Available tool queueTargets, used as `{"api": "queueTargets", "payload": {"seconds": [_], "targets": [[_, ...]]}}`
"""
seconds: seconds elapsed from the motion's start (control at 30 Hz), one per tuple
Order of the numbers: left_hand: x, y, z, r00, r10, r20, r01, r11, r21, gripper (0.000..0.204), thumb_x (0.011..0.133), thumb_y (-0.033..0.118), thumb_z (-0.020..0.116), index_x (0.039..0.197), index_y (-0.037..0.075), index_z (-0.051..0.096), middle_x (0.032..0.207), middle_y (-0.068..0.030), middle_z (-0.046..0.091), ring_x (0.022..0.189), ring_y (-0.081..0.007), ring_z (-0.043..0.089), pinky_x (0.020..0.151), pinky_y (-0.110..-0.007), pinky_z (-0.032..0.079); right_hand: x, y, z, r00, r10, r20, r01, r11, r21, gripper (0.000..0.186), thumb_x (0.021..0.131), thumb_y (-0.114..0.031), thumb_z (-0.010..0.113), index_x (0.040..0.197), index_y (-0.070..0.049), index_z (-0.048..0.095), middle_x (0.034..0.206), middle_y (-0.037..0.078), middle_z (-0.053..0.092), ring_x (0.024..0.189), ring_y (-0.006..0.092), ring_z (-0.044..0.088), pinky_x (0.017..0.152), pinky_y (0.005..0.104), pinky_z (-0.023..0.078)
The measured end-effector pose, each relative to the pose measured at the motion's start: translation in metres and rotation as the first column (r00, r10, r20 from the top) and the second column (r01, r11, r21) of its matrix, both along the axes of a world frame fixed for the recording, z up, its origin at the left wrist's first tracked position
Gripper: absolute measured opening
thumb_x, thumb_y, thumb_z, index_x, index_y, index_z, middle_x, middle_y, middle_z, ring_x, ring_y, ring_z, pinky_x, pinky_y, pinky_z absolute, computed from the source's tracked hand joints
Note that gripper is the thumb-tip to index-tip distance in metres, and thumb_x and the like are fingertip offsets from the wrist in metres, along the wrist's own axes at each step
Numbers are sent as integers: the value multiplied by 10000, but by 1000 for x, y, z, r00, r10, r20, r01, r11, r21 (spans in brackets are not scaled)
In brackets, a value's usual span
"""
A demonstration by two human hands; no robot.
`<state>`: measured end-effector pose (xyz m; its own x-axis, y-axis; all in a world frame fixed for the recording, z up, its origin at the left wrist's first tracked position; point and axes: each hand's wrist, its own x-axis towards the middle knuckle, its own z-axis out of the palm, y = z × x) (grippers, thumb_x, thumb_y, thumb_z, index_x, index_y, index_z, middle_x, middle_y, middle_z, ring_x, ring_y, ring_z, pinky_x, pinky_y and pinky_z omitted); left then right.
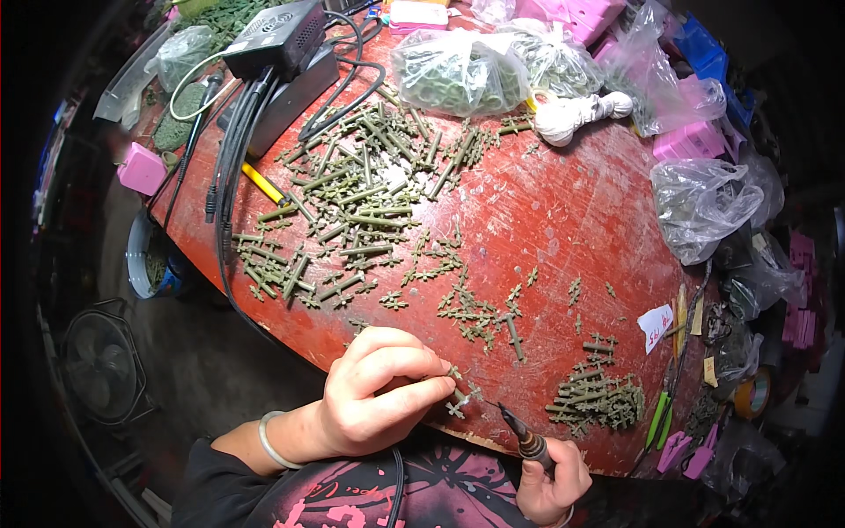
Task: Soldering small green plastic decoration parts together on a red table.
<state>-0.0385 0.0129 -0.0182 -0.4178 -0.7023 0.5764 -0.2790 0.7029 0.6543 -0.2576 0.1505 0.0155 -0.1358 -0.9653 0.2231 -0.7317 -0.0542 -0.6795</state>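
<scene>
My left hand (374,387), a bracelet on its wrist, pinches a small olive-green stick with cross-shaped pieces (459,400) near the table's front edge. Gripped in my right hand (559,484) is a pen-shaped tool like a soldering iron (525,433); its thin tip points at the stick, close by, though contact cannot be made out. Beyond my left hand lies a large heap of similar green sticks (370,189). Loose little cross-shaped pieces (466,308) are scattered between. A smaller pile of sticks with crosses attached (598,392) lies to the right.
A black power box (277,40) with thick cables (238,150) stands at the back left. Clear bags of green pieces (462,75) and a white bundle (576,119) line the back. Along the right edge are plastic bags (704,207), green-handled tweezers (657,418) and pink clips (701,456).
</scene>
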Motion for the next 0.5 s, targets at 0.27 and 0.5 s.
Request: {"api": "queueTargets", "payload": {"seconds": [0.27, 0.5], "targets": [[1, 1, 4, 1000, -21, -23, 22, 999, 46, 361, 662, -98, 809, 980, 54, 731, 981, -63, 661, 863, -233, 634, 732, -328, 531, 1, 7, -4, 987, -101, 126, 106, 994, -32, 242, 997, -193, 665, 1043, 45, 663, 831, 143, 649, 680, 269, 633, 628, 344, 505], [-1, 7, 23, 991, -90, -99, 124, 893, 432, 299, 785, -22, 832, 1049, -20, 691, 873, -94, 673, 741, -180, 661, 623, -282, 521, -10, 20, -24, 991, -111, 77, 115, 992, -44, 344, 961, -326, 723, 1013, 11, 677, 736, 77, 640, 589, 194, 622, 522, 303, 479]]}}
